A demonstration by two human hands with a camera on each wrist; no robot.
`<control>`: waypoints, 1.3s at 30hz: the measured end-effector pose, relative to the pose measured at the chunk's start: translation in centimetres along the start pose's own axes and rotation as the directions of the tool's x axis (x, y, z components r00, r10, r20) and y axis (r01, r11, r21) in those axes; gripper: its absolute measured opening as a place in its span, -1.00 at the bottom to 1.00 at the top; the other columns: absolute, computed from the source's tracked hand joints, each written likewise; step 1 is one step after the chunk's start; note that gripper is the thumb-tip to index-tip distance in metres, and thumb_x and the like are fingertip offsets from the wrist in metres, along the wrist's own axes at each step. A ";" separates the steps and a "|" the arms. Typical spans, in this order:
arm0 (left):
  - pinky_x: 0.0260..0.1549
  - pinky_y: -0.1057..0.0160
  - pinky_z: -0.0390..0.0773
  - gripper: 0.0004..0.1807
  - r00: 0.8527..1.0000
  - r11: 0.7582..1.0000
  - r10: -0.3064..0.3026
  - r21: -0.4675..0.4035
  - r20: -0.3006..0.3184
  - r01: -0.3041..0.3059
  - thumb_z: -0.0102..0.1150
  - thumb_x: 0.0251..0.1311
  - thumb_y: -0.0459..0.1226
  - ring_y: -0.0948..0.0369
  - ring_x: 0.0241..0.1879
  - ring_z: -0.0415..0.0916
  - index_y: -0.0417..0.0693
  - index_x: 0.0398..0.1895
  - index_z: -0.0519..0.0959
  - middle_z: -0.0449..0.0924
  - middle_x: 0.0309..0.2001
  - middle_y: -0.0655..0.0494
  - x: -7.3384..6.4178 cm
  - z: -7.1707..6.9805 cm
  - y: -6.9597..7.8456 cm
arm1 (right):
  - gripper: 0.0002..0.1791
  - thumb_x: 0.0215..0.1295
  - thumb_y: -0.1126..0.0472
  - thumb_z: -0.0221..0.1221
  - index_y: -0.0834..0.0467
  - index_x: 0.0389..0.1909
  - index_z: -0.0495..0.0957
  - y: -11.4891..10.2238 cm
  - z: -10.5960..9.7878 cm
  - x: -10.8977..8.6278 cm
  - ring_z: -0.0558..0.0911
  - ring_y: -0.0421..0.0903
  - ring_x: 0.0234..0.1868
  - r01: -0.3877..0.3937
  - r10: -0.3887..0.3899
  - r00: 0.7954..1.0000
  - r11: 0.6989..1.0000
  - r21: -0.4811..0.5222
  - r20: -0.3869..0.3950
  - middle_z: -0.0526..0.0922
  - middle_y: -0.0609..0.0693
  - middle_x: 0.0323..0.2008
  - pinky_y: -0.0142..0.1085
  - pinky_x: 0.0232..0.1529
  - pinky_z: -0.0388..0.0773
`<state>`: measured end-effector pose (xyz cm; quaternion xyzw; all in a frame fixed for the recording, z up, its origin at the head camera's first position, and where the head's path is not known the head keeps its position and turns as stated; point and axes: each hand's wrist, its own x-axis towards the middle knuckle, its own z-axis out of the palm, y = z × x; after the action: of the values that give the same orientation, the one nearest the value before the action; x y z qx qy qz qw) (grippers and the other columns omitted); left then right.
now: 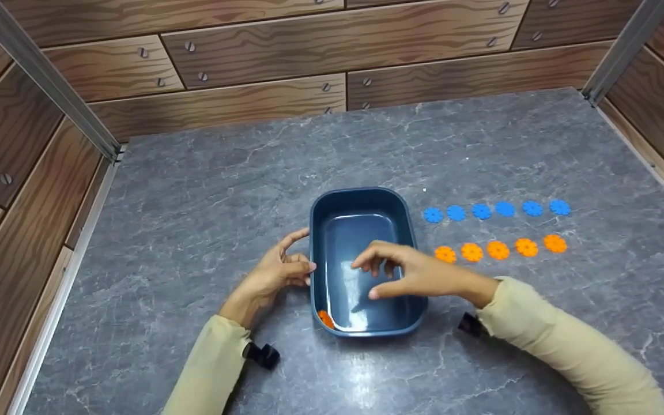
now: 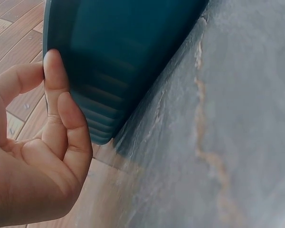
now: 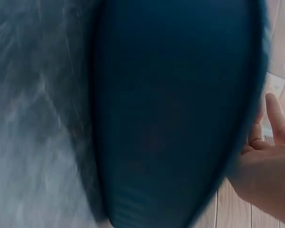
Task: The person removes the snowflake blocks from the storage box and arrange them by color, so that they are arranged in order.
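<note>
A dark blue rectangular container (image 1: 366, 333) stands on the grey marbled table. My left hand (image 1: 277, 271) holds its left wall, the thumb at the rim; in the left wrist view, fingertips (image 2: 56, 69) press the outer wall. Over the container's interior hovers my right hand (image 1: 410, 271), thumb and bent fingers apart, nothing visible between them. Beyond the container wall, part of the right hand (image 3: 268, 161) shows in the right wrist view. An orange flower-shaped disc (image 1: 325, 319) leans in the container's near left corner.
Right of the container lies a row of several blue flower-shaped discs (image 1: 482, 211). Nearer than these, several orange discs (image 1: 498, 250) form another row, close to the right forearm. Wood-patterned walls (image 1: 263, 55) border the table (image 1: 222, 167) at the back and sides.
</note>
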<state>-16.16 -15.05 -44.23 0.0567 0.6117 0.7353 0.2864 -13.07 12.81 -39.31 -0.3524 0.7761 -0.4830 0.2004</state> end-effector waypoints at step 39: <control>-0.47 0.36 0.58 -0.14 1.000 1.000 0.004 -0.014 0.012 -0.004 0.10 0.12 -0.54 0.30 -0.62 0.51 -0.10 0.49 0.00 0.54 -0.59 0.20 -0.2 0.1 0.2 | -0.60 0.15 0.14 0.33 0.12 0.01 0.55 0.9 5.2 4.1 0.49 -0.17 -0.28 -0.060 0.123 0.972 0.954 -0.295 0.202 0.55 0.03 -0.19 -0.48 -0.24 0.42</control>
<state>-16.02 -15.10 -44.02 0.0601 0.6045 0.7399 0.2888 -12.79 6.83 -42.34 -0.3920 0.8269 -0.3139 0.2532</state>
